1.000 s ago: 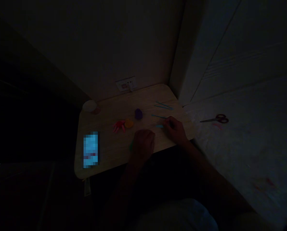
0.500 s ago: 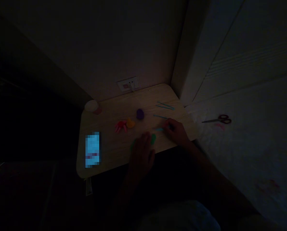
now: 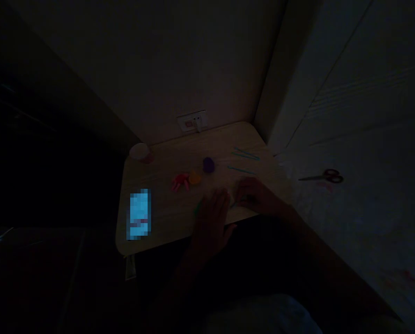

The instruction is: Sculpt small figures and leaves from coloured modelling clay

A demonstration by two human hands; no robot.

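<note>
My left hand lies flat near the front edge of the small wooden table, fingers stretched out. Under it is a green piece that looks like modelling clay; most of it is hidden. Just to the right, my right hand pinches a thin teal stick, whose tip points towards the left hand's fingers. Beyond the hands sit a purple lump, an orange lump and a red piece with pink prongs. Another teal stick lies behind my right hand.
Two more teal sticks lie at the back right. A cup-like container is at the back left, a lit phone-like screen at the front left. Scissors lie on the pale surface at right. The wall has a socket. Light is very dim.
The right hand has moved nearer the table's front edge, and its stick is now tilted beside the left fingers. My left hand covers more of the green piece. The view has shifted slightly.
</note>
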